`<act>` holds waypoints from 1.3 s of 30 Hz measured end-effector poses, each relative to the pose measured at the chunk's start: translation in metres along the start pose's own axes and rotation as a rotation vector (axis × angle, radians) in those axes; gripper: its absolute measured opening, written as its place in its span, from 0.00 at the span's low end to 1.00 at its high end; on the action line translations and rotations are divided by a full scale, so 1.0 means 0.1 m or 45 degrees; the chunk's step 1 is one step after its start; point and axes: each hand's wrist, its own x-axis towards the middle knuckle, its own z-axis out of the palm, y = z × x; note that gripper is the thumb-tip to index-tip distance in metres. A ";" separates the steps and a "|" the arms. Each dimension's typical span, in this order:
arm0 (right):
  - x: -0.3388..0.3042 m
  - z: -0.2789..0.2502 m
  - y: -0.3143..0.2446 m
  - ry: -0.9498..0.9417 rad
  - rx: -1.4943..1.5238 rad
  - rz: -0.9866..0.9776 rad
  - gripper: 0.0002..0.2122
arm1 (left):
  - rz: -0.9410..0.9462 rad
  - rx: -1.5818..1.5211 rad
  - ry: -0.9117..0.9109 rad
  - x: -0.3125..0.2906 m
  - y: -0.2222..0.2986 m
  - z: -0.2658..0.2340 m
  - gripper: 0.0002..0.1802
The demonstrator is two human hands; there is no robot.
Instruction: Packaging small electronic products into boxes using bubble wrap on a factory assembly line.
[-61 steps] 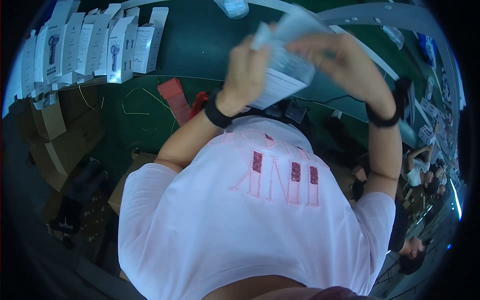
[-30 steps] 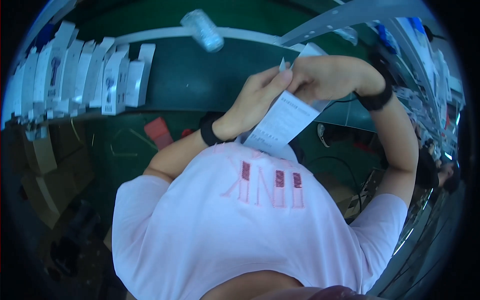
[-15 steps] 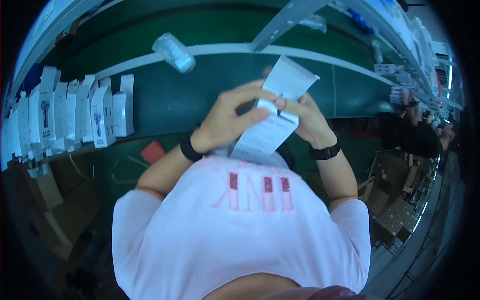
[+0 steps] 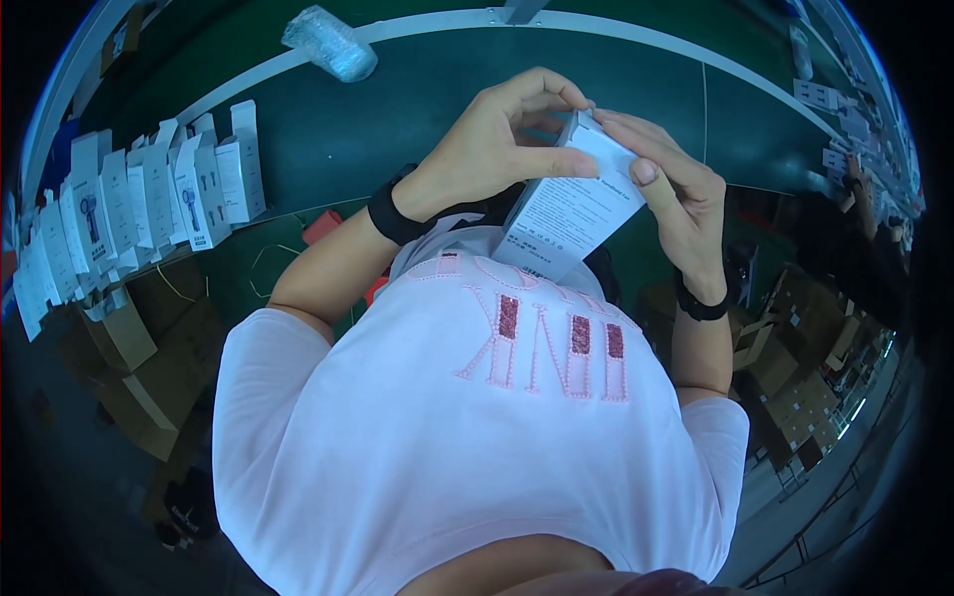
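A white carton with dark print is held up close to my chest, tilted, its upper end between my two hands. My left hand grips it from the left, the thumb lying flat on the printed face and the fingers curled at the top edge. From the right, my right hand grips the upper corner, thumb on the front edge and fingers over the top. No flap stands up from the carton's top end. What it contains is hidden.
Several white cartons stand in a row on the green bench at left. A clear-wrapped bundle lies by the pale rail. Brown boxes sit low at left. Far right, a person in dark clothes is beside more cartons.
The carton's raised flap has been folded down, and its top end now looks shut. Both hands have shifted to the upper end. The whole view has shifted slightly.
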 end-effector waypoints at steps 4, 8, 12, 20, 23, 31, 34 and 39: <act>-0.06 -0.23 0.13 0.054 -0.018 0.053 0.12 | -0.080 -0.052 -0.091 0.29 -0.15 0.11 0.23; -0.12 -0.49 0.24 -0.075 -0.324 -0.028 0.14 | 0.040 -0.076 -0.077 0.57 -0.36 0.28 0.21; -0.24 -0.72 0.54 0.245 -0.507 0.270 0.25 | -0.108 -0.022 -0.001 0.93 -0.63 0.51 0.17; -0.53 -2.18 2.13 1.339 -0.714 0.362 0.26 | -0.185 1.408 0.627 3.41 -1.33 0.03 0.63; -0.80 -2.75 2.84 1.414 -1.004 0.446 0.30 | -0.251 1.726 0.661 4.25 -1.70 -0.26 0.61; -0.74 -2.94 2.88 1.206 -1.155 0.543 0.34 | -0.335 2.273 0.337 5.00 -2.20 -1.05 0.34; -0.66 -2.71 2.35 1.362 -0.795 0.386 0.33 | -0.190 1.628 0.458 4.94 -2.04 -0.69 0.32; -0.11 -2.12 1.41 0.963 -0.440 -0.111 0.36 | -0.259 -0.318 0.251 3.52 -0.95 0.32 0.22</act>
